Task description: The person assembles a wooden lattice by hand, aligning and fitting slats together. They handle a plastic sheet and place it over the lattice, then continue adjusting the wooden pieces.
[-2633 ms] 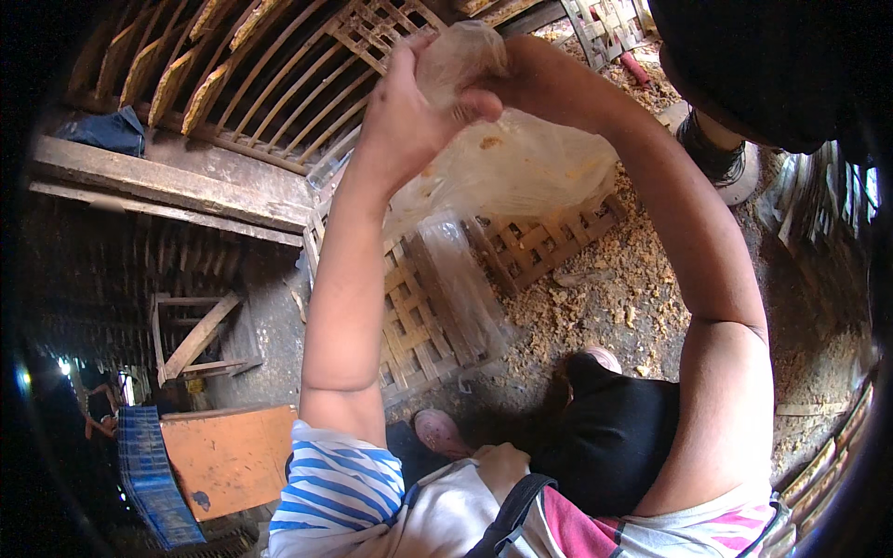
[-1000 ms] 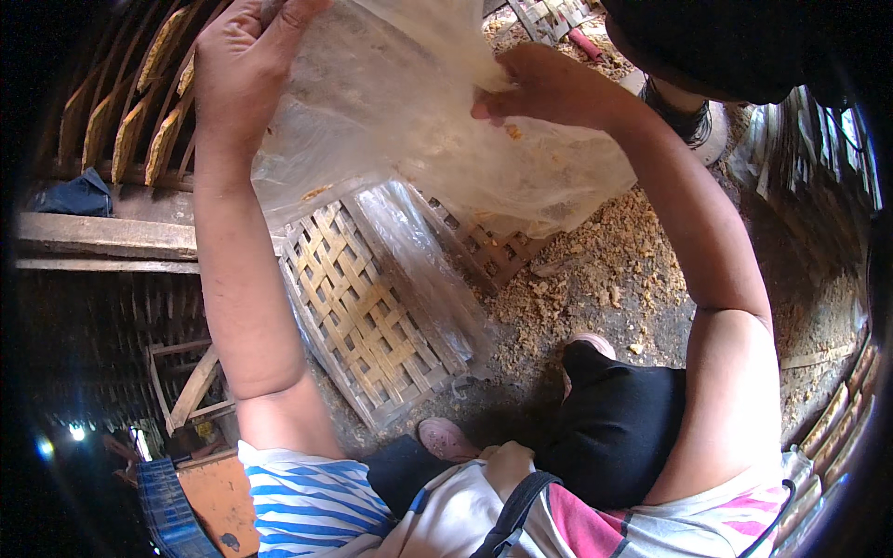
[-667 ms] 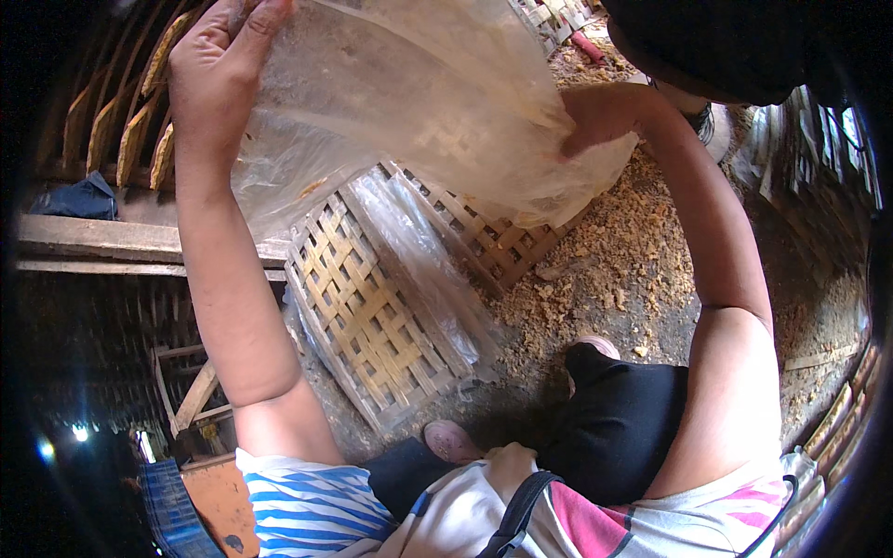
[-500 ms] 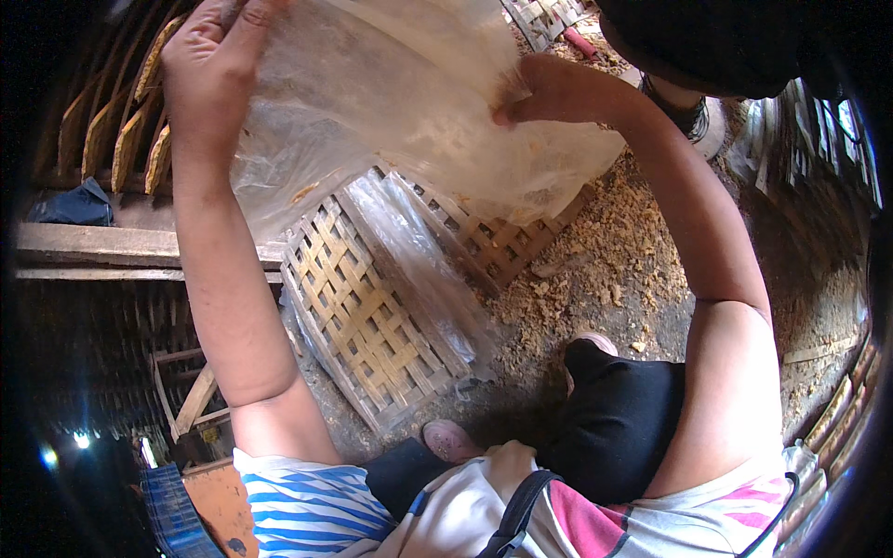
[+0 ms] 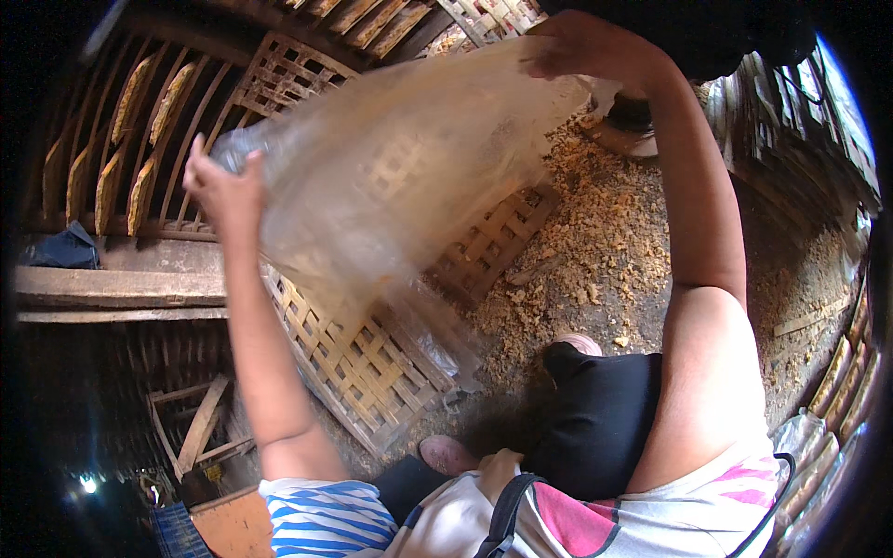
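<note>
A large translucent plastic sheet [image 5: 446, 121] hangs blurred in the air before me, above a woven bamboo panel [image 5: 363, 367] in a wooden frame. My right hand [image 5: 591, 46] is closed on the sheet's far right edge. At its left edge, my left hand [image 5: 228, 191] has thumb and finger spread apart, with the plastic against or just behind them; I see no firm grip there. More clear plastic [image 5: 433, 344] lies along the panel's right side. A second woven panel [image 5: 493, 242] shows partly beneath the sheet.
Slatted racks with long yellowish slabs [image 5: 135, 98] stand at the far left, above a wooden beam [image 5: 121, 286]. Crumbly tan debris [image 5: 586, 251] covers the floor to the right. A person's foot [image 5: 628, 135] stands at the far right. Stacked thin sheets [image 5: 791, 139] lean beyond it.
The sheet has swung lower and left over the panels. My left hand has come down and its fingers have spread; my right hand has moved farther away. The view has shifted, showing more rack.
</note>
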